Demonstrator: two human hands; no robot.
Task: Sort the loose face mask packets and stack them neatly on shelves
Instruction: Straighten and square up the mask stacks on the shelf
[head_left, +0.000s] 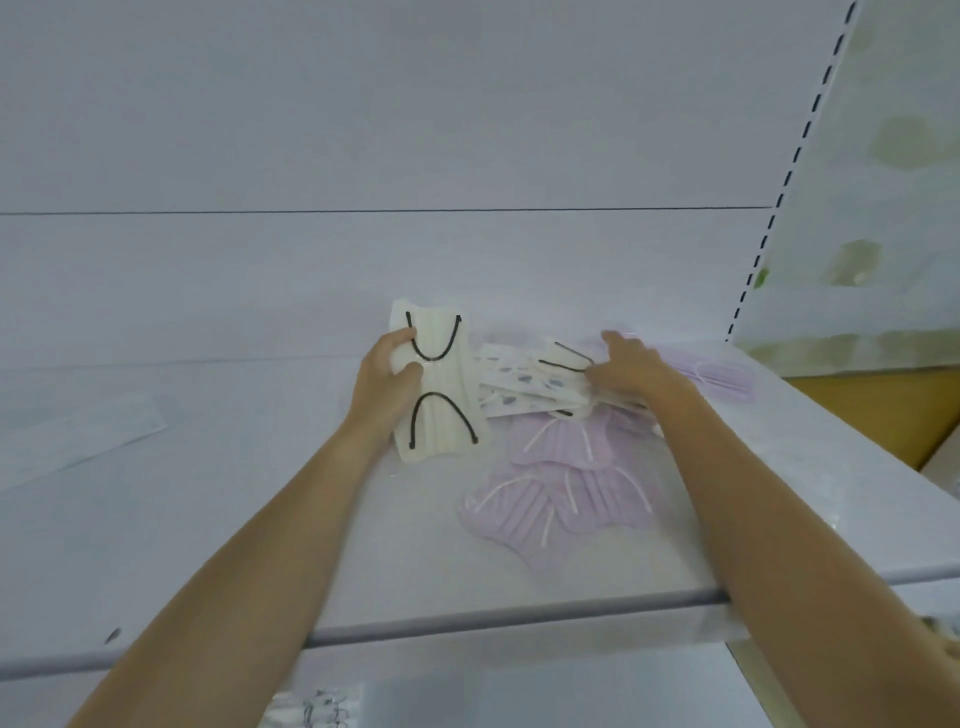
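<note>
A cream face mask packet (436, 384) stands just above the white shelf (467, 613), clamped between the left hand's (387, 376) thumb and curled fingers (seemingly to sort it out), while the right hand (626, 366) covers the mixed pile (519, 387), grip unclear.

Cream packets with black loops (441, 384): two are showing.
Patterned packets (514, 387): at least one is showing; the pile is hiding any others.
Lilac packets (558, 441): four are lying about.
Pale flat packet (78, 431): one is lying far left.
Hands (387, 384): two are showing.
</note>
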